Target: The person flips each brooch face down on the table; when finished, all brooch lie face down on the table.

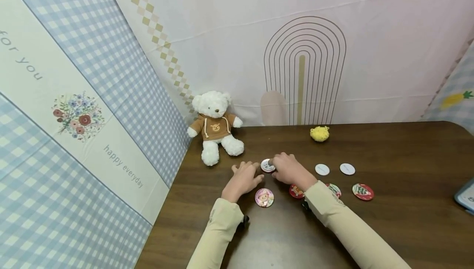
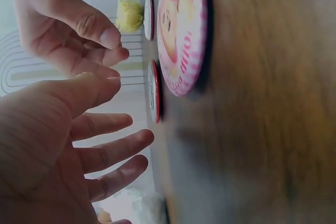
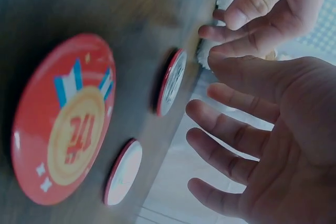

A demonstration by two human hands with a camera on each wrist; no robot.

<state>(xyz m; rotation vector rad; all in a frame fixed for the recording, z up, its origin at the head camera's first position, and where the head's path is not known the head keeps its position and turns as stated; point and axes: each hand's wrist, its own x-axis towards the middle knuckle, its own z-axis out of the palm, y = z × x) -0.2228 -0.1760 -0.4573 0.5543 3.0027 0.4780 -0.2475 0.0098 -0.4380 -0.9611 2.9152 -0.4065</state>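
Over the wooden table, my left hand (image 1: 244,177) and right hand (image 1: 289,169) hover on either side of a white-faced round badge (image 1: 267,165) with dark print and a red edge. Both hands have loosely bent, spread fingers with nothing held between them. In the left wrist view the thumb and fingertips of the left hand (image 2: 52,140) come close to the right hand (image 2: 68,30). Nearer the body lie a pink badge (image 1: 264,198) with a cartoon face and a red badge (image 3: 68,119) showing a medal, partly under the right forearm in the head view.
Two white badges (image 1: 322,169) (image 1: 347,169) lie to the right, with red-and-green badges (image 1: 333,190) (image 1: 363,191) in front of them. A white teddy bear (image 1: 214,125) in a brown hoodie sits back left. A fluffy yellow toy (image 1: 319,133) stands near the rear edge.
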